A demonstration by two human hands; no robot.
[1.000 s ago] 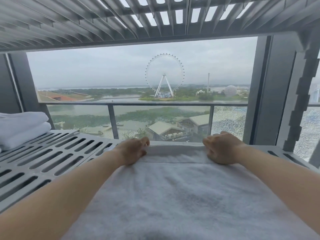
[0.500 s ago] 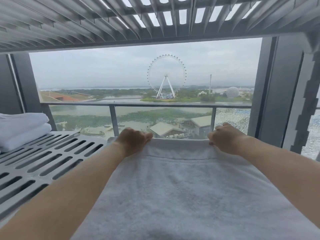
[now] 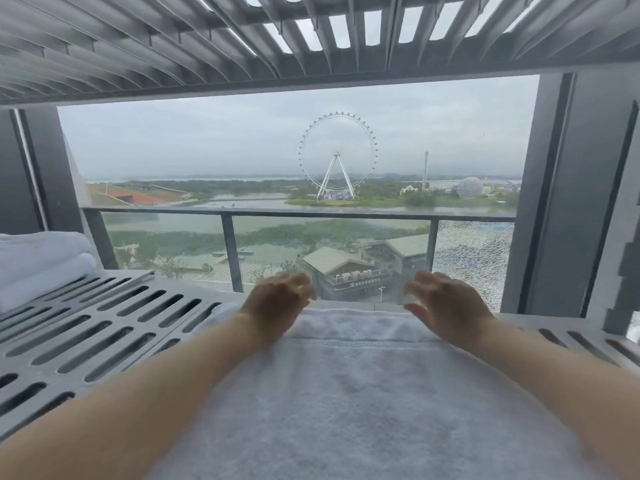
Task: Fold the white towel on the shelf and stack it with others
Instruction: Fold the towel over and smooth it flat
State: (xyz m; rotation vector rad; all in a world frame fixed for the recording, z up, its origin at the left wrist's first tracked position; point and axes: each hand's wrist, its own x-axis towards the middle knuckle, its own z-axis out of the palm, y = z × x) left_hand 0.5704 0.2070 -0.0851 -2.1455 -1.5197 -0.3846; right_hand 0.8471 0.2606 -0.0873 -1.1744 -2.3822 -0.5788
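A white towel [image 3: 363, 393] lies spread flat over the grey slatted shelf [image 3: 104, 334], its far edge near the shelf's back rim. Above that far edge my left hand [image 3: 277, 303] hovers with loosely curved fingers and holds nothing. My right hand [image 3: 446, 306] is lifted too, with spread fingers and nothing in it. At the far left of the shelf sits a stack of folded white towels [image 3: 38, 261], well apart from both hands.
A second slatted shelf [image 3: 242, 39] hangs close overhead. Behind the shelf are a glass balcony railing [image 3: 298, 214] and dark window frames [image 3: 561, 188] at the right and left. Bare slats lie between the spread towel and the stack.
Both hands gripped the towel's far edge and pushed it toward the back of the shelf. They have now let go and lifted off it with fingers opened.
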